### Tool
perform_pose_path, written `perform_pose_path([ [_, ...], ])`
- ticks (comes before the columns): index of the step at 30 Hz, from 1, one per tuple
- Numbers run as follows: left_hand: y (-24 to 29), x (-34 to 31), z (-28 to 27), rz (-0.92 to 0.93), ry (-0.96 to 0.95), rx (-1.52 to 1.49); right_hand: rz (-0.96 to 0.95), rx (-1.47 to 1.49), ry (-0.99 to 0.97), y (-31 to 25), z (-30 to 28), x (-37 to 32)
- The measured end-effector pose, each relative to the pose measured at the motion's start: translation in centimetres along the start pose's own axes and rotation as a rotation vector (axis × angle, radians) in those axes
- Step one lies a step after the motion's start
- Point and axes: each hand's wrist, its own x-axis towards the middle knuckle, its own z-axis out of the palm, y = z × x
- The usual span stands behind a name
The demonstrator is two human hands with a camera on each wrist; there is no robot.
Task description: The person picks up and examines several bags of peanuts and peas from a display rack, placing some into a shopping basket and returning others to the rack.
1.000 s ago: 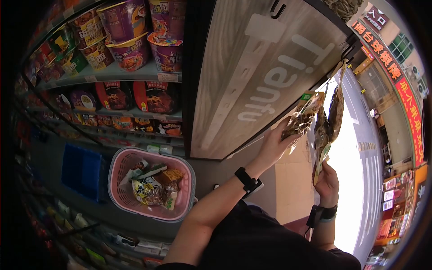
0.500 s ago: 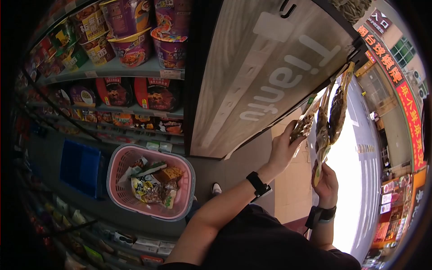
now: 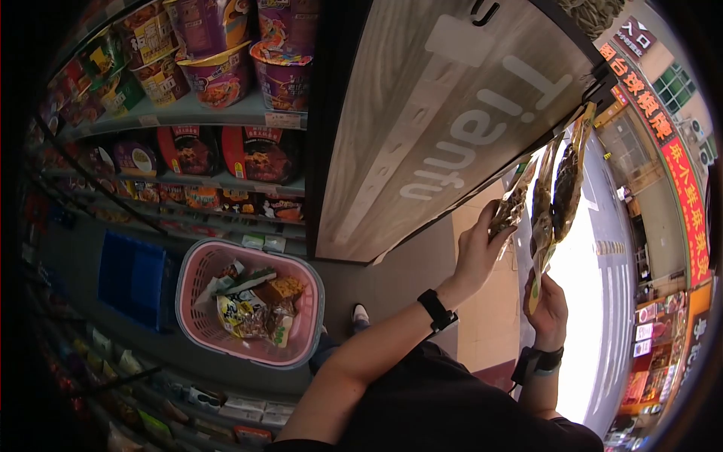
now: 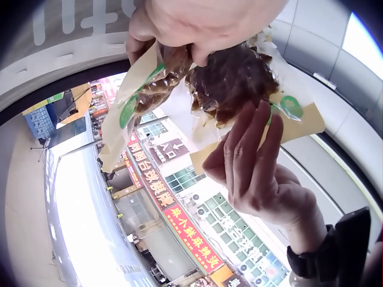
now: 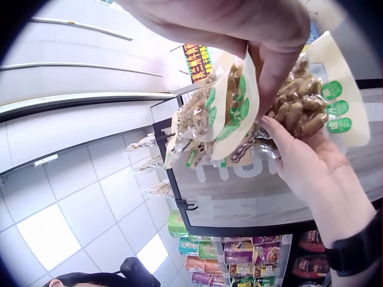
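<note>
Clear-and-beige food packets (image 3: pixel 566 192) with brown contents hang near the end of a wood-look panel. My left hand (image 3: pixel 476 252) grips one packet (image 3: pixel 510 209) just left of them; in the left wrist view, its fingers and thumb (image 4: pixel 206 21) are at the top of the packets. Lower down, my right hand (image 3: pixel 548 310) pinches the bottom edge of another packet (image 3: pixel 535 290). From the right wrist view, green labels show on the packets (image 5: pixel 239 110) beneath my right hand (image 5: pixel 233 24), with my left hand (image 5: pixel 320 173) beside them, holding a packet of brown pieces (image 5: pixel 299 104).
A pink basket (image 3: pixel 316 331) holding several packaged foods stands on the floor at lower left, beside a blue bin (image 3: pixel 132 279). Shelves (image 3: pixel 211 113) of instant noodle tubs are at upper left. The panel (image 3: pixel 444 113) stands between them and the bright street (image 3: pixel 614 226).
My left hand has shifted slightly right with its packet, which has turned more edge-on. My right hand keeps its hold. A shoe has come into fuller view beside the basket.
</note>
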Motion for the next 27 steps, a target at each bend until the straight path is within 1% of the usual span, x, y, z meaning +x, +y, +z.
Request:
perform_pose_path([
  [7,0.8,0.3,0.5,-0.007,0.013,0.041,0.012,-0.011,-0.045,0.0,-0.3,0.1],
  [10,0.6,0.5,0.7,0.027,0.035,0.022,0.03,0.013,-0.044,0.1,0.2,0.1],
  [12,0.3,0.3,0.8,0.014,0.054,0.02,-0.037,-0.023,0.236,0.6,1.9,0.1],
  [13,0.0,0.2,0.9,0.014,0.054,0.02,-0.037,-0.024,0.236,0.4,1.3,0.1],
  [15,-0.5,0.1,0.9,-0.025,0.099,0.012,0.037,0.039,-0.081,0.1,-0.1,0.2],
  [22,-0.7,-0.2,0.7,-0.042,0.051,0.057,0.009,0.054,-0.032,0.1,-0.4,0.3],
  [24,-0.6,-0.1,1.0,0.051,0.071,0.019,0.019,0.028,-0.088,0.0,-0.7,0.1],
  [25,-0.6,-0.1,1.1,0.049,0.072,0.018,0.019,0.028,-0.086,0.0,-0.6,0.0],
  [27,-0.2,0.1,1.3,0.026,0.075,0.01,-0.004,0.056,0.005,0.2,0.4,-0.4],
])
